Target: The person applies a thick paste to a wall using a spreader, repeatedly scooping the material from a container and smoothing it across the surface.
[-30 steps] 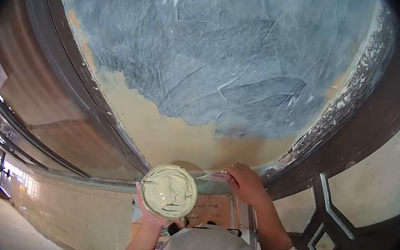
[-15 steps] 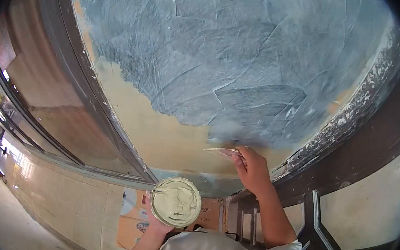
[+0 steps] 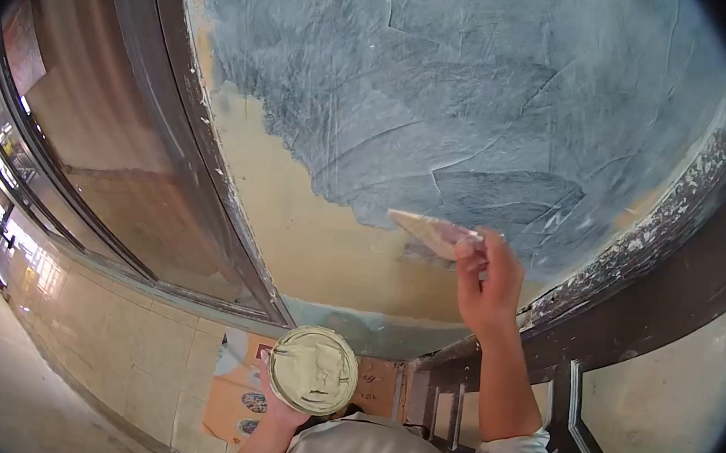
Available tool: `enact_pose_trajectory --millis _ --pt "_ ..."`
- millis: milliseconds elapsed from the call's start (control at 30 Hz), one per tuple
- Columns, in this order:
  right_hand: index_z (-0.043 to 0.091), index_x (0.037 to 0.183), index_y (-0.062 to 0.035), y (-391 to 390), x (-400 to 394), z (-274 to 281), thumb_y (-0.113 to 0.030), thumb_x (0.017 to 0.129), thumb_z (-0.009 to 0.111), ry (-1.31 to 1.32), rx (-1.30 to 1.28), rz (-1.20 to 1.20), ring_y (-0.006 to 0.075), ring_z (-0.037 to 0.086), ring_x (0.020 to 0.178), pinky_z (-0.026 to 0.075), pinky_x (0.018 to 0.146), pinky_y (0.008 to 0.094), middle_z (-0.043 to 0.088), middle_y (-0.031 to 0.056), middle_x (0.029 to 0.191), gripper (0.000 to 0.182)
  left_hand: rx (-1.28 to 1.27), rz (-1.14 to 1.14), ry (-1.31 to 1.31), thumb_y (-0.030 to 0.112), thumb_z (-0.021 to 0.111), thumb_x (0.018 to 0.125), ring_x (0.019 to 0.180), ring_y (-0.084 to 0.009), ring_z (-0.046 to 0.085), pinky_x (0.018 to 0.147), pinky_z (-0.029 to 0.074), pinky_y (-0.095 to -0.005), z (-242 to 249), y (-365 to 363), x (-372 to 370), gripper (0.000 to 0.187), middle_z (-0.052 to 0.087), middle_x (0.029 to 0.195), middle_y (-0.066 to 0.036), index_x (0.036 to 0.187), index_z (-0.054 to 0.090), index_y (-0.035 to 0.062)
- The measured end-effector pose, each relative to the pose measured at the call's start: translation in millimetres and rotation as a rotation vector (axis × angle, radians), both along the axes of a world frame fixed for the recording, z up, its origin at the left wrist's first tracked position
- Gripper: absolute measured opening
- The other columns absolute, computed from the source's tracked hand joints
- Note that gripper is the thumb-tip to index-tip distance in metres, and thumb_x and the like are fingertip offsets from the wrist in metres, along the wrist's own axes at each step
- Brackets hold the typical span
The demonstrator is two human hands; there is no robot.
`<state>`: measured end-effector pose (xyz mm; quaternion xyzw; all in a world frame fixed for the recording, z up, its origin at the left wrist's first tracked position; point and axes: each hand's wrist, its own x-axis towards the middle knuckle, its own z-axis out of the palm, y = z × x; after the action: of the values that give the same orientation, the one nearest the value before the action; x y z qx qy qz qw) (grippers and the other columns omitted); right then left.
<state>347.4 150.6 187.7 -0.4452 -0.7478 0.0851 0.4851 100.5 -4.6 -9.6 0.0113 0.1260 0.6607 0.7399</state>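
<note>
My right hand [image 3: 491,284] grips the handle end of a putty knife [image 3: 430,232], its broad blade pointing left and smeared with pale filler. The blade is close to the wall [image 3: 414,81], near the lower edge of the grey-blue coat; whether it touches cannot be told. Below that coat is a bare yellowish-beige area [image 3: 283,227]. Low in the view, my left hand [image 3: 280,408] is wrapped around the side of a round tub [image 3: 313,370] of pale yellow-green putty. Most of its fingers are hidden under and behind the tub.
Dark frame strips border the wall, the right one [image 3: 675,202] flecked with white. Glazed panels [image 3: 118,112] stand on the left. A dark panelled door or railing [image 3: 600,411] is at lower right. Flattened cardboard [image 3: 229,403] lies on the tiled floor beneath the tub.
My right hand has moved up and slightly right with the putty knife, whose blade now shows more broadly. The view has shifted a little; my left hand still holds the tub.
</note>
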Motion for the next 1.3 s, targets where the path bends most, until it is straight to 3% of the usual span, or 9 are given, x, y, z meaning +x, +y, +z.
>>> enact_pose_trajectory --millis 133,367,533,633,767,867,1033,1167,1300 --pt "0.062 0.11 -0.0074 9 -12 -37 -0.013 0.095 0.061 -0.382 -0.009 0.068 0.0361 0.065 0.079 0.053 0.067 0.0414 0.066 0.0141 0.09 0.017 -0.059 -0.02 0.047 0.074 0.036 0.093 0.129 -0.0376 0.052 0.107 0.044 -0.055 10 5 -15 0.086 0.05 0.146 -0.017 0.147 0.044 0.0079" --pt "0.063 0.109 -0.0092 -11 -19 29 -0.01 0.09 0.061 0.025 0.009 -0.114 0.038 0.065 0.089 0.053 0.075 0.0449 0.067 0.0132 0.096 0.019 0.009 -0.074 0.059 0.072 0.036 0.093 0.131 -0.0378 0.051 0.108 0.042 -0.055 25 16 -36 0.085 0.05 0.146 -0.017 0.147 0.044 0.0078" --pt "0.063 0.11 -0.0041 9 -28 -21 -0.012 0.095 0.06 -0.318 -0.013 0.083 0.0374 0.065 0.085 0.053 0.07 0.042 0.067 0.0151 0.095 0.018 0.039 -0.113 0.118 0.072 0.035 0.093 0.138 -0.0399 0.044 0.112 0.037 -0.0593 34 20 -48 0.084 0.043 0.153 -0.017 0.151 0.04 0.0109" --pt "0.063 0.11 -0.0046 -3 -27 20 -0.013 0.094 0.06 -0.109 0.022 -0.204 0.0363 0.065 0.088 0.053 0.073 0.0417 0.066 0.0138 0.096 0.018 0.089 -0.157 0.098 0.075 0.035 0.092 0.138 -0.0393 0.044 0.113 0.037 -0.0582 41 23 -57 0.088 0.043 0.152 -0.017 0.151 0.039 0.0099" --pt "0.063 0.111 -0.0046 -18 -39 12 -0.011 0.093 0.06 -0.005 -0.099 -0.139 0.0361 0.065 0.087 0.053 0.073 0.0417 0.066 0.0142 0.096 0.019 0.085 -0.162 0.08 0.075 0.037 0.092 0.138 -0.0392 0.044 0.113 0.037 -0.0587 44 28 -66 0.088 0.043 0.153 -0.018 0.151 0.038 0.0104" --pt "0.063 0.106 -0.0014 0 -43 -38 -0.009 0.094 0.061 -0.362 0.034 0.049 0.0363 0.064 0.078 0.053 0.067 0.0391 0.064 0.0172 0.09 0.015 0.085 -0.178 0.097 0.072 0.034 0.094 0.138 -0.0385 0.044 0.113 0.037 -0.0586 35 31 -73 0.084 0.043 0.153 -0.017 0.151 0.039 0.0109" --pt "0.063 0.1 -0.0065 -21 -56 30 -0.011 0.091 0.063 0.119 0.043 -0.143 0.0335 0.065 0.082 0.052 0.069 0.0412 0.064 0.0144 0.089 0.01 0.143 -0.168 0.197 0.071 0.029 0.095 0.139 -0.0387 0.043 0.113 0.036 -0.0586 45 32 -84 0.083 0.042 0.154 -0.017 0.152 0.038 0.011" --pt "0.063 0.102 -0.0079 -10 -67 -31 -0.01 0.087 0.064 -0.389 -0.119 -0.004 0.0308 0.066 0.084 0.052 0.069 0.0406 0.065 0.0104 0.089 0.015 0.09 -0.203 0.026 0.072 0.028 0.095 0.138 -0.0392 0.043 0.113 0.036 -0.0592 39 37 -92 0.084 0.042 0.153 -0.016 0.151 0.039 0.0108" --pt "0.065 0.101 -0.0039 -8 -88 -60 -0.017 0.092 0.064 -0.341 -0.077 0.075 0.0338 0.065 0.086 0.052 0.07 0.0426 0.066 0.0129 0.09 0.015 0.08 -0.163 0.173 0.072 0.027 0.095 0.137 -0.0393 0.044 0.113 0.035 -0.0595 40 33 -100 0.083 0.043 0.153 -0.016 0.151 0.04 0.011"
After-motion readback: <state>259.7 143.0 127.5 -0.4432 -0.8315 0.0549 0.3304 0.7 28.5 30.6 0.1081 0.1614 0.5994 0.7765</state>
